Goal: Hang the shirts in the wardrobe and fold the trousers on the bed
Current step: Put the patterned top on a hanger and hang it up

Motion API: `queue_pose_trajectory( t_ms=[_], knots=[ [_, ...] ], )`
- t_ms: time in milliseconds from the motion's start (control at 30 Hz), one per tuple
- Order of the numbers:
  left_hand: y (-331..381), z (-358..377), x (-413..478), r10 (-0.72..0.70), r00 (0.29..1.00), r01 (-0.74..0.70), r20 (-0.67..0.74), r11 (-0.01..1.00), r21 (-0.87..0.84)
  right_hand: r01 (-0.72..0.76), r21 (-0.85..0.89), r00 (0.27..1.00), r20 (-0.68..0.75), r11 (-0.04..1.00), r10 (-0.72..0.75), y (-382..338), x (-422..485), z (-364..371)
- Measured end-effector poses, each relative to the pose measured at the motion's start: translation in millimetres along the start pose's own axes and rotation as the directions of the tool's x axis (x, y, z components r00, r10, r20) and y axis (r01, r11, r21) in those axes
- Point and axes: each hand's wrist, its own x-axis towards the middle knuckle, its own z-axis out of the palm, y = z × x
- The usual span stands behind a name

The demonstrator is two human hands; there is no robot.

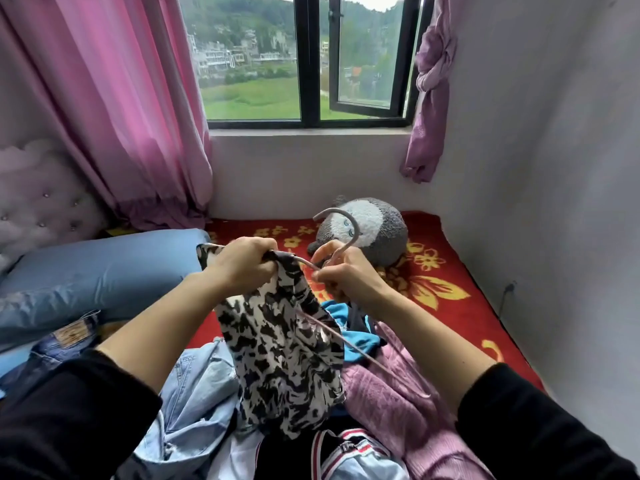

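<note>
Bedroom, window wall behind; bed (460, 306) under a red floral blanket, clothes heaped at its near edge. Item: black-and-white patterned shirt (284, 358), held above the heap, hanging from left grip (242, 265), which clenches the cloth's top and one hanger arm. Hanger (341, 223): hook uppermost, neck pinched by right grip (346, 275); a bare length slants down toward the right forearm. Judgement: that bare side wants dressing next; right grip is nearer.

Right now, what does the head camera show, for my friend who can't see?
The left hand grips a black-and-white shirt and the right hand holds a grey hanger, fitting them together. More clothes lie on the red flowered bed, with a plush toy beyond.
</note>
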Motion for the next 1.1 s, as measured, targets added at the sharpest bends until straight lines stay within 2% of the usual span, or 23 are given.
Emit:
queue_pose_trajectory(
  t_ms=[67, 100, 133, 200, 267, 367, 500, 567, 667, 733, 800, 967, 1100],
  knots=[
    [-2, -1, -4, 0.062, 0.994, -0.066, -0.084, 0.997, -0.042, -0.175, 0.270, 0.960, 0.261, 0.947, 0.103, 1, 0, -9],
    [-4, -3, -7, 0.119, 0.984, -0.124, -0.129, 0.992, -0.026, -0.252, 0.323, 0.937, 0.318, 0.912, 0.146, 3, 2, -16],
    [-4, -6, -10, 0.175, 0.972, -0.179, -0.156, 0.984, -0.010, -0.286, 0.284, 0.931, 0.310, 0.915, 0.195, 8, 5, -23],
    [-3, -12, -13, 0.258, 0.948, -0.265, -0.184, 0.964, -0.013, -0.248, -0.056, 0.943, 0.216, 0.967, 0.254, 20, 9, -27],
    [3, -18, -14, 0.309, 0.932, -0.321, -0.191, 0.947, -0.030, -0.147, -0.369, 0.932, 0.258, 0.918, 0.253, 31, 12, -14],
    [7, -25, -16, 0.330, 0.922, -0.347, -0.201, 0.936, -0.056, -0.018, -0.497, 0.923, 0.326, 0.868, 0.206, 45, 14, 18],
    [2, -36, -26, 0.310, 0.929, -0.330, -0.201, 0.941, -0.073, -0.025, -0.470, 0.935, 0.301, 0.882, 0.187, 56, 21, 36],
    [-5, -41, -30, 0.263, 0.933, -0.295, -0.246, 0.950, -0.104, -0.002, -0.524, 0.953, 0.258, 0.852, 0.160, 58, 24, 36],
    [-18, -47, -37, 0.161, 0.946, -0.206, -0.280, 0.969, -0.137, 0.030, -0.738, 0.998, 0.061, 0.674, 0.022, 61, 25, 28],
    [-28, -49, -44, 0.111, 0.951, -0.159, -0.287, 0.976, -0.150, -0.019, -0.847, 0.999, -0.039, 0.531, -0.028, 66, 23, 14],
    [-40, -51, -50, 0.054, 0.955, -0.106, -0.293, 0.981, -0.163, -0.100, -0.873, 0.991, -0.131, 0.478, -0.031, 71, 22, -6],
    [-67, -40, -54, -0.147, 0.937, 0.069, -0.317, 0.967, -0.245, -0.225, -0.746, 0.965, -0.259, 0.627, 0.038, 66, 30, -30],
    [-78, -29, -58, -0.263, 0.903, 0.139, -0.340, 0.927, -0.349, -0.303, -0.466, 0.937, -0.304, 0.831, 0.171, 66, 30, -33]
  ],
)
